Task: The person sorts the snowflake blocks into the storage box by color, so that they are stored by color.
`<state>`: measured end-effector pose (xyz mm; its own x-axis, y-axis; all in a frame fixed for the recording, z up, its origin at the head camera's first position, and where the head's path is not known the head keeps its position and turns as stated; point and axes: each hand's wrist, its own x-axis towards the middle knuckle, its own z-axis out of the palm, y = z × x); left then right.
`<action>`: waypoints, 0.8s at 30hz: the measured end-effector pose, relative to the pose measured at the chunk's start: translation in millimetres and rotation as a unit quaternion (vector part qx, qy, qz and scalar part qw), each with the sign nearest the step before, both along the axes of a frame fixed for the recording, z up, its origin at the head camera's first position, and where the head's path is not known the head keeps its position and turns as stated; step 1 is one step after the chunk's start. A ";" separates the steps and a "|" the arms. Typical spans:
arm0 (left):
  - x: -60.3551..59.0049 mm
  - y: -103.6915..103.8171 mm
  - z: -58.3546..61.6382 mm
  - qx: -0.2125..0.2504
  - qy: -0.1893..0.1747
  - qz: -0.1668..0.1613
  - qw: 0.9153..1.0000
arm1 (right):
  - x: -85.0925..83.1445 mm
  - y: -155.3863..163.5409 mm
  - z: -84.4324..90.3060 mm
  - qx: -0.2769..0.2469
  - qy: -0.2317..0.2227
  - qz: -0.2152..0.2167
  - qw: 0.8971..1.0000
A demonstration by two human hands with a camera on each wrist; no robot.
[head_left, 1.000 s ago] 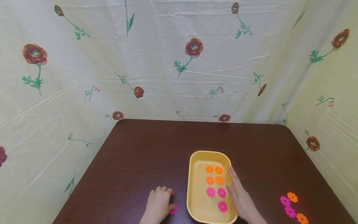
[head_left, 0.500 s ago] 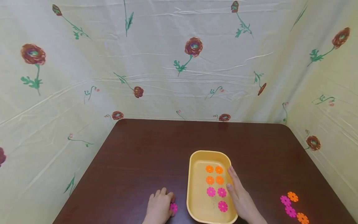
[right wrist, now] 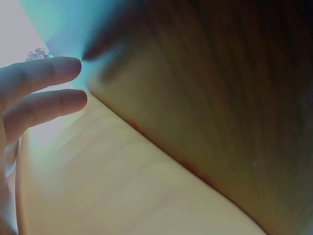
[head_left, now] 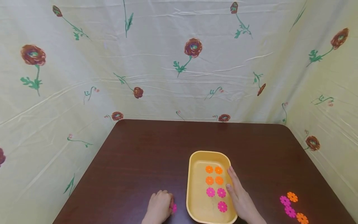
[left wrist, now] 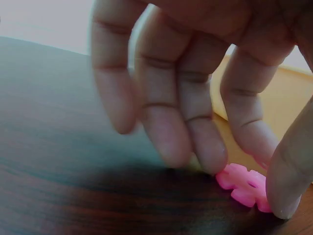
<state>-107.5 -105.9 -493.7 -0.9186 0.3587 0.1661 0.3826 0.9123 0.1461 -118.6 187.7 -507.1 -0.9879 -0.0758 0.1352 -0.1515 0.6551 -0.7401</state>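
Observation:
My left hand (head_left: pixel 170 205) is curled over a pink flower-shaped disc (head_left: pixel 174 208) on the dark table, just left of a yellow tray (head_left: pixel 191 189). In the left wrist view the thumb and a fingertip (left wrist: pixel 254 147) pinch the pink disc (left wrist: pixel 243 184) where it lies on the tabletop. My right hand (head_left: pixel 230 178) lies flat with straight fingers along the tray's right rim. In the right wrist view those fingers (right wrist: pixel 51 87) stretch over the tray wall (right wrist: pixel 122 186). Inside the tray lie several orange discs (head_left: pixel 213 175) and three pink ones (head_left: pixel 216 196).
Two pink and two orange discs (head_left: pixel 291 206) lie loose at the table's near right corner. The brown table (head_left: pixel 156 146) is enclosed on three sides by a pale floral cloth (head_left: pixel 179 62).
My left hand has drawn slightly nearer and curled more tightly over the pink disc, hiding more of it. The right hand and tray have not moved.

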 end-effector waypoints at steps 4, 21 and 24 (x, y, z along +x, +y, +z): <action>-1.9 -2.6 -2.3 0.025 0.001 -0.011 1.000 | 0.1 -0.2 -0.6 -0.001 -0.002 0.000 1.000; -13.5 -4.1 5.9 0.026 -0.107 0.033 0.993 | -0.8 0.9 0.1 -0.005 -0.004 0.002 1.000; -14.7 -5.0 6.8 0.024 -0.102 0.024 0.994 | -0.3 0.7 0.1 -0.004 -0.007 0.001 1.000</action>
